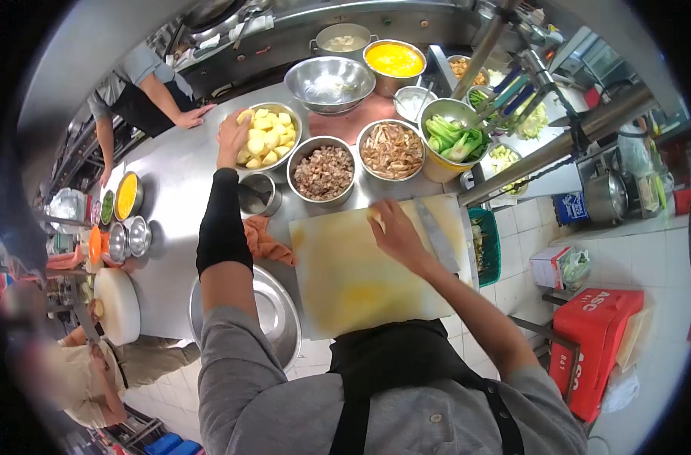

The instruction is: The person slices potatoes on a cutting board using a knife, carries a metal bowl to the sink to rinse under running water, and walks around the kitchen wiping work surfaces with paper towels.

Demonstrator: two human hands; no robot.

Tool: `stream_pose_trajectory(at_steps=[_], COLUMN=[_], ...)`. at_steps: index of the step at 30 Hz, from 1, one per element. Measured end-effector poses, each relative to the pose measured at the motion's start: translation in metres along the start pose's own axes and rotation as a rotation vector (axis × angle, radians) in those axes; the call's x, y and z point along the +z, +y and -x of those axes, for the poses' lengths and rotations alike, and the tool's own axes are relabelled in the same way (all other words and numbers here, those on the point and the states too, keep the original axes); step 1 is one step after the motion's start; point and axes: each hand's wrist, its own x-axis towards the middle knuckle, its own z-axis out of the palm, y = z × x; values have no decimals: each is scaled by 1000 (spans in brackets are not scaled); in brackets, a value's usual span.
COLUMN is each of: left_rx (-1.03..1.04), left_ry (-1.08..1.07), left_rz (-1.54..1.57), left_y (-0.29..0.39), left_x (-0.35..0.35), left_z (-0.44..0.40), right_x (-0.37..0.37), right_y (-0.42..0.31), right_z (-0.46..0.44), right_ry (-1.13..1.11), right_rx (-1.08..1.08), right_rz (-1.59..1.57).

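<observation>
At eleven o'clock I see pale yellow chunks (273, 140) beyond mottled brown meat (323, 174). Bright yellow liquid (394, 58) shows just past twelve, green leafy stalks (455, 140) at two, and a red box (605, 322) with white lettering at four. My feed shows an orange cloth (270, 244) and black sleeve (226, 220) at nine, a yellow-blotched cream board (338, 265) towards six.

"What's worn on top?"

"A grey short-sleeved shirt (247, 402) (one round button (436, 418) shows) under a black apron (391, 353) with dark shoulder straps (354, 417)."

"Anything else?"

"On the left, a snug black arm sleeve (226, 220), running up from the wrist."
</observation>
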Motion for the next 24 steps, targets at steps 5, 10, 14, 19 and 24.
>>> stream_pose_trajectory(at_steps=[5,10,14,19,24], left_rx=[-89,21,15,-5,-174], left_ry=[-76,-252,-256,59,644], left_rz=[99,-23,38,172,467], left_y=[-36,-4,-5,-6,65], left_x=[9,-8,-13,-11,-52], left_z=[-22,-27,-17,-1,69], right_x=[52,111,115,95,17], right_y=[-14,-32,-53,-51,-2], right_z=[-144,-245,-220,-111,26], right_ry=[153,161,-197,-205,-263], right_rx=[-112,-107,32,-282,-241], right_rz=[-197,-83,-50,-212,-113])
